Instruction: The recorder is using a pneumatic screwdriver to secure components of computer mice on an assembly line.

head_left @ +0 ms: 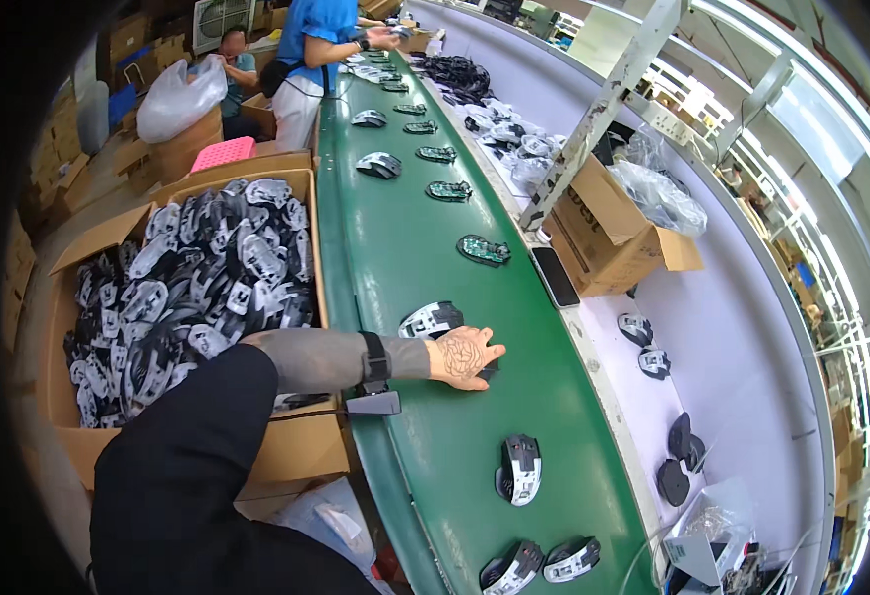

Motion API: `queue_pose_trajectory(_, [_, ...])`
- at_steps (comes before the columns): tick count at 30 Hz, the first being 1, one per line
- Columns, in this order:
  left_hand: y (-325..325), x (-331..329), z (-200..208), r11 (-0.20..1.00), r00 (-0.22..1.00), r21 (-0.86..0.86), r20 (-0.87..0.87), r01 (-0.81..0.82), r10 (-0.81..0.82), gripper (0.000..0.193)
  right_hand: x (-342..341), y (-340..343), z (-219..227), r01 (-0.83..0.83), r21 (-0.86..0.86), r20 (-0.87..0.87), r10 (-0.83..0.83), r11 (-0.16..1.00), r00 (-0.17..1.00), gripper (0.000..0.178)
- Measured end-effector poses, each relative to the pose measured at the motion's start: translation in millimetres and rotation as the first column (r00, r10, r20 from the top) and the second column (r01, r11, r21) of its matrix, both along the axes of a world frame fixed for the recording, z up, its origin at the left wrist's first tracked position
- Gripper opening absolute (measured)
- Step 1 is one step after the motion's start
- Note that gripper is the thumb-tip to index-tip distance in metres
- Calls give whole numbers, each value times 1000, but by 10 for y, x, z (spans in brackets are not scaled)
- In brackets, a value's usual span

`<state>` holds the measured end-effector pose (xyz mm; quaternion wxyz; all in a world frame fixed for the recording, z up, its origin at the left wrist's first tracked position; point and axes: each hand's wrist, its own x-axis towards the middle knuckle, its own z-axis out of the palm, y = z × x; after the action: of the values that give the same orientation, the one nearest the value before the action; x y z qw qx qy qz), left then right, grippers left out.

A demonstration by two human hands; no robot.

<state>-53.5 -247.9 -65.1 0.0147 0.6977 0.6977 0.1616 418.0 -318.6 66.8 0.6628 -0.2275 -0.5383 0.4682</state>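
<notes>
A green conveyor belt runs away up the middle, with a large open carton of black-and-white shell parts along its left side. The person's left hand reaches across the belt from the left, palm down, over a dark piece that lies mostly hidden beneath it; whether its grip has closed cannot be told. Just beyond the hand, on the belt, sits a black-and-white computer mouse shell, probably light, stiff and smooth, slippery rather than fragile, and best held by its two long sides. Its long axis runs mostly across the belt, pale end leftward, dark end rightward; the dark piece's direction is hidden. Farther up lie small green circuit boards.
</notes>
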Motion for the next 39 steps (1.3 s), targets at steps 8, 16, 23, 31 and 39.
queue_pose_trajectory(8, [1041, -1604, 717, 972, 983, 210, 170, -102, 67, 67, -94, 451, -119, 94, -17, 22, -94, 995, 995, 36])
queue_pose_trajectory(16, [1426, -2136, 363, 985, 985, -59, 65, 165, -161, 66, -159, 748, -293, 186, -18, 19, -185, 982, 982, 36])
queue_pose_trajectory(23, [1389, -1900, -82, 977, 1000, 212, -30, -1, 8, 65, -90, 770, -418, 235, -46, 21, -234, 971, 972, 36])
queue_pose_trajectory(31, [1256, -2041, 68, 1000, 989, -21, 150, 6, -3, 71, 200, 412, -231, 269, -30, 1, -269, 963, 963, 36])
queue_pose_trajectory(39, [1167, -1631, 33, 978, 992, -173, -81, -115, 102, 58, 406, 4, -103, 369, -3, -10, -369, 929, 929, 37])
